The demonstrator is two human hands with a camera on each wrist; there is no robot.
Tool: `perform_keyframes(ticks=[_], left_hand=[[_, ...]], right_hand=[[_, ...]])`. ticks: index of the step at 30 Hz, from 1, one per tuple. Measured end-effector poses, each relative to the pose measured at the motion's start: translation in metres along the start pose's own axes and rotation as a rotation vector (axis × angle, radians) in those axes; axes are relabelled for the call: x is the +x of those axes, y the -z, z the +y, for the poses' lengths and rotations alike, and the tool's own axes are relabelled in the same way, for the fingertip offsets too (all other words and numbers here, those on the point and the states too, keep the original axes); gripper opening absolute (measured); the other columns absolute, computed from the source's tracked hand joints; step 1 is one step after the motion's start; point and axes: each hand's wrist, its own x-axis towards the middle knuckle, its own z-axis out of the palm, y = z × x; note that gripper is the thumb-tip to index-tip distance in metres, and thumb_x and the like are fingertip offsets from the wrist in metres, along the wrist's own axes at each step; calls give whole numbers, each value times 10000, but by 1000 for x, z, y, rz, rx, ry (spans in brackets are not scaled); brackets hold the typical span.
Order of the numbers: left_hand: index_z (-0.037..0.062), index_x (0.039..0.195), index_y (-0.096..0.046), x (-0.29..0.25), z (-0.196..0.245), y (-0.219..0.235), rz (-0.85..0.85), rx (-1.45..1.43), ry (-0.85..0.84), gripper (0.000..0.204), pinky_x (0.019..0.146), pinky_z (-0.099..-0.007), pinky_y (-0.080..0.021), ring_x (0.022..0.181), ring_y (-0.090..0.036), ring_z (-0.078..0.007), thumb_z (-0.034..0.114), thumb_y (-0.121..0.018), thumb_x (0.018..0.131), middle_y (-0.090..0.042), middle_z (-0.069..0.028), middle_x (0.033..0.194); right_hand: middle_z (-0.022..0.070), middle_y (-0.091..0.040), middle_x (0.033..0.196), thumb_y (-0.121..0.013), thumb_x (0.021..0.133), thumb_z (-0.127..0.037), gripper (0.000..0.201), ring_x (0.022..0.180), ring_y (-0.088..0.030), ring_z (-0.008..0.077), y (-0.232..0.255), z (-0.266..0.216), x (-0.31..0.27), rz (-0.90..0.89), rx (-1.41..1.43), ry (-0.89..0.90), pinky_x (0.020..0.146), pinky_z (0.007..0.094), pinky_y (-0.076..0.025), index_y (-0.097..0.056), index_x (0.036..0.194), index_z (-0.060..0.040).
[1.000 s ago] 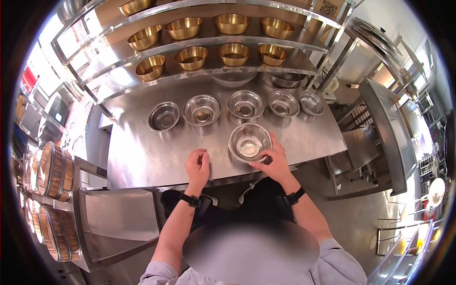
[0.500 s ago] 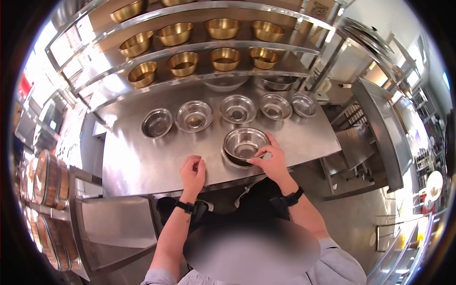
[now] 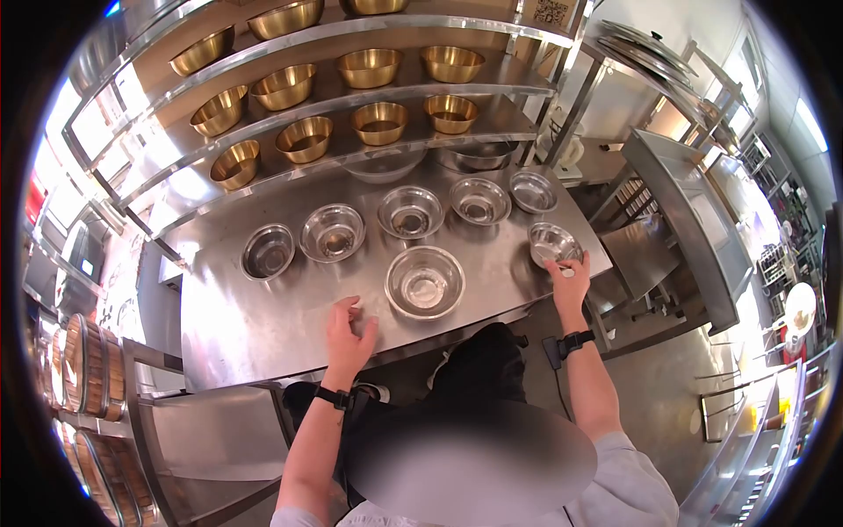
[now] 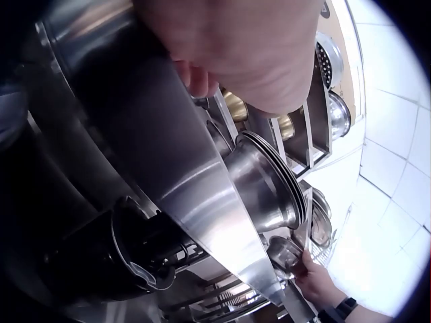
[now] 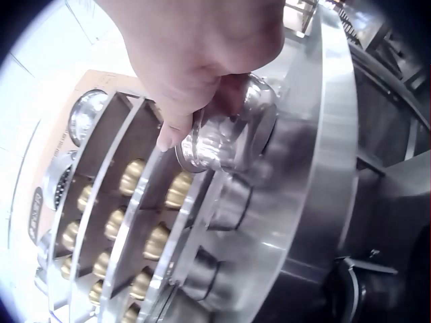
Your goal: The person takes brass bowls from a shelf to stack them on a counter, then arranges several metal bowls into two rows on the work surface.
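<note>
The left hand [image 3: 349, 342], loosely curled and holding nothing, is left of the nested steel bowls [image 3: 425, 290]. Well to their right, the right hand [image 3: 571, 285] pinches the rim of a small steel bowl [image 3: 552, 239], likely light, stiff and slick, so surest held by that rim. Beyond the nested bowls stand five steel bowls [image 3: 410, 212], then brass-coloured bowls [image 3: 380, 132] on shelves [image 3: 492, 88]

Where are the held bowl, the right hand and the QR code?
Held bowl [image 3: 553, 241]: head view, its inside.
Right hand [image 3: 572, 286]: head view, middle of the hand.
QR code [image 3: 551, 10]: head view, its middle.
</note>
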Motion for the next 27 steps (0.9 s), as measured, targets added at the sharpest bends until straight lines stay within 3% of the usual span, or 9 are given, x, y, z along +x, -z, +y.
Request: perform_keyframes(ticks=[1, 5, 6, 9, 10, 16, 20, 23, 27], left_hand=[[42, 1305, -614, 3, 8, -2, -41, -33, -24, 500, 974, -429, -526, 1117, -624, -336, 151, -811, 859, -622, -194, 1292], [99, 1420, -581, 10, 45, -11, -182, 79, -159, 626, 1115, -501, -452, 1349, -513, -441, 261, -833, 870, -468, -262, 1535], [107, 1396, -606, 12, 50, -17, -215, 104, -156, 601, 1134, -513, -433, 1375, -487, -457, 294, -833, 873, -431, -278, 1566], [122, 1304, -686, 17, 54, -29, -287, 167, -152, 518, 1187, -538, -376, 1440, -425, -493, 362, -838, 870, -346, -324, 1631], [121, 1259, -715, 18, 49, -32, -303, 186, -158, 482, 1203, -537, -358, 1452, -414, -496, 364, -842, 863, -336, -338, 1633], [95, 1066, -781, 20, 47, -37, -294, 256, -198, 387, 1273, -574, -223, 1511, -354, -491, 382, -871, 822, -381, -357, 1601], [87, 1016, -782, 31, 60, -32, -322, 269, -152, 411, 1280, -600, -175, 1533, -339, -469, 395, -902, 773, -444, -355, 1563], [79, 956, -790, 38, 71, -26, -328, 273, -138, 391, 1275, -582, -209, 1532, -339, -466, 396, -906, 760, -494, -336, 1529], [63, 908, -776, 45, 87, -16, -255, 25, -54, 355, 1191, -519, -393, 1427, -507, -448, 319, -942, 727, -528, -317, 1518]], right_hand=[[390, -353, 1610, -939, 761, -381, 433, 1470, -442, 481, -2, 11, 6, 7, -22, 2, 1186, 475, -393, -739, 886, -18], [381, -248, 1662, -862, 824, -522, 668, 1551, -292, 483, -13, 44, 27, -77, -113, 100, 1239, 550, -284, -706, 1254, -36], [363, -208, 1683, -793, 886, -548, 781, 1588, -191, 475, -9, 24, 23, -97, -248, 20, 1252, 622, -187, -584, 1439, -39], [345, -201, 1693, -759, 928, -503, 736, 1602, -158, 460, -16, -2, 8, 34, -145, 136, 1246, 659, -141, -557, 1452, -27], [329, -262, 1679, -740, 955, -418, 638, 1574, -244, 461, -15, -13, -6, 18, -83, 255, 1248, 609, -205, -580, 1414, -4], [319, -401, 1616, -759, 939, -292, 519, 1459, -443, 469, -27, -70, -79, -421, 139, 417, 1193, 498, -371, -619, 1363, -26], [326, -393, 1616, -756, 948, -312, 604, 1475, -426, 464, -42, -95, -106, -586, 249, 325, 1206, 495, -363, -551, 1431, -13], [329, -383, 1617, -748, 960, -334, 726, 1491, -405, 461, -50, -102, -112, -635, 348, 269, 1223, 488, -344, -447, 1525, 6], [331, -368, 1622, -762, 948, -369, 846, 1505, -384, 459, -49, -109, -114, -690, 376, 222, 1233, 489, -330, -361, 1589, 10]])
